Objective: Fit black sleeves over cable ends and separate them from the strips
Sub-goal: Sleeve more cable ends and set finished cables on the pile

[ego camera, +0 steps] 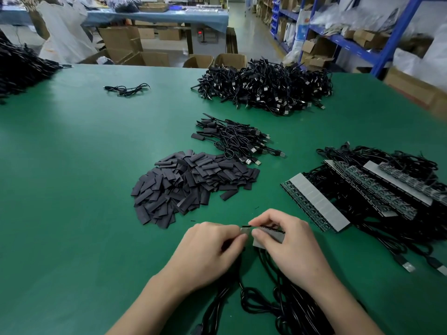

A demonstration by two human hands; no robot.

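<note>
Near the front edge of the green table, my right hand point(287, 243) grips a short grey strip of small boards point(271, 235) with black cables hanging from it. My left hand point(212, 247) pinches the end piece point(244, 230) at the strip's left end, thumb and forefinger closed on it. The cables point(261, 305) run down toward me between my forearms. A heap of flat black sleeves point(193, 184) lies just beyond my hands. More strips with cables point(362, 194) are stacked to the right.
A small bundle of sleeved cables point(239, 139) lies past the sleeves, and a large cable heap point(268, 85) farther back. Loose cables point(127, 89) sit at the back left, a dark pile point(21, 66) at the far left. Boxes and blue shelving point(350, 44) stand beyond the table.
</note>
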